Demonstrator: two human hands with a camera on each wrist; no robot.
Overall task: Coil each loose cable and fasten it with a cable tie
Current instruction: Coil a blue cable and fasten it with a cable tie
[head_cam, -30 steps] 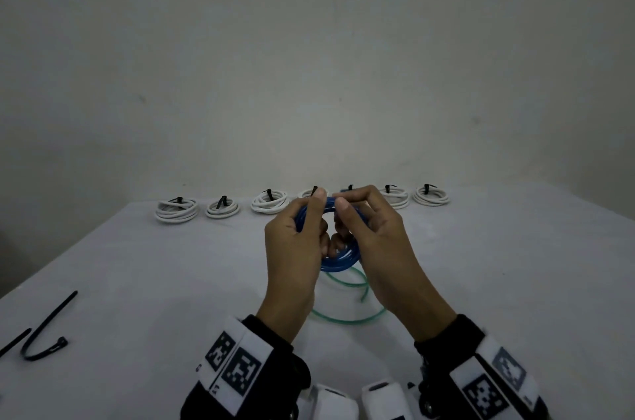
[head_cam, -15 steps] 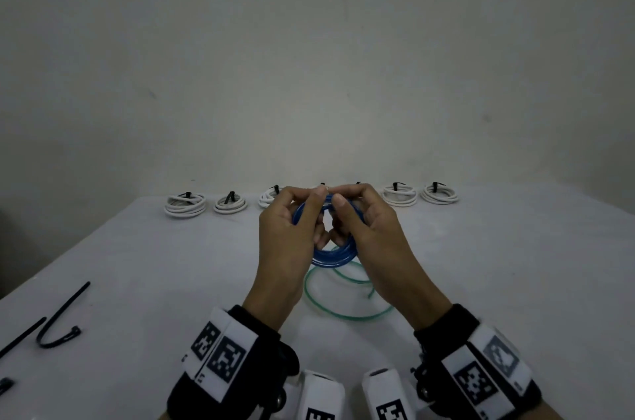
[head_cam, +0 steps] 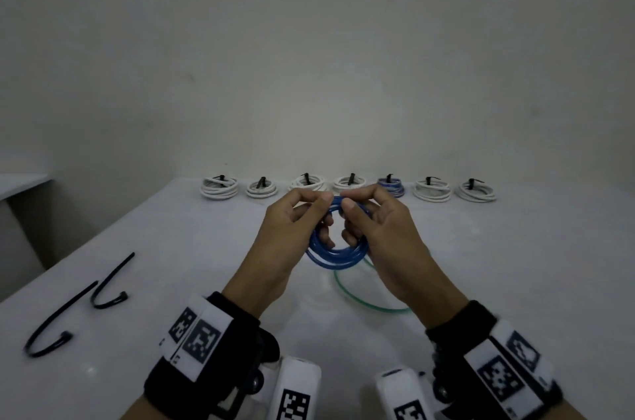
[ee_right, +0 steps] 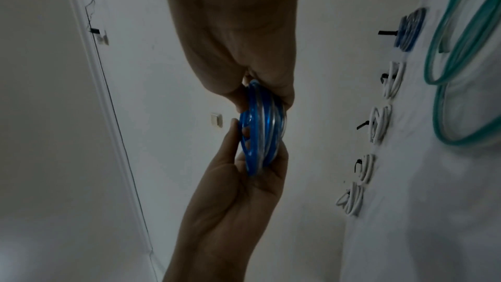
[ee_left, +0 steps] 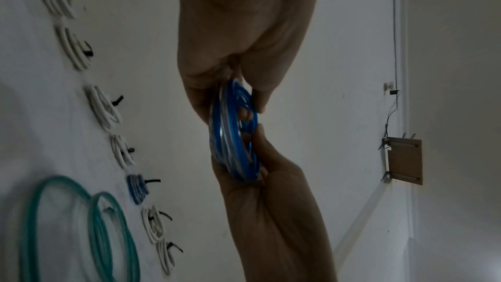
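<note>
Head view: blue cable coil point(head_cam: 335, 247), several loops, held above the white surface point(head_cam: 515, 265) between both hands. Left hand point(head_cam: 292, 241): thumb and fingers curled round the coil's left side. Right hand point(head_cam: 381, 241): thumb and fingers pinching its right side. Green cable point(head_cam: 360, 299): loose loops lying on the surface under the hands. Far edge: row of seven tied coils point(head_cam: 347, 187), six white, one blue. Left: two black cable ties point(head_cam: 103, 285), unused, lying apart from the hands.
</note>
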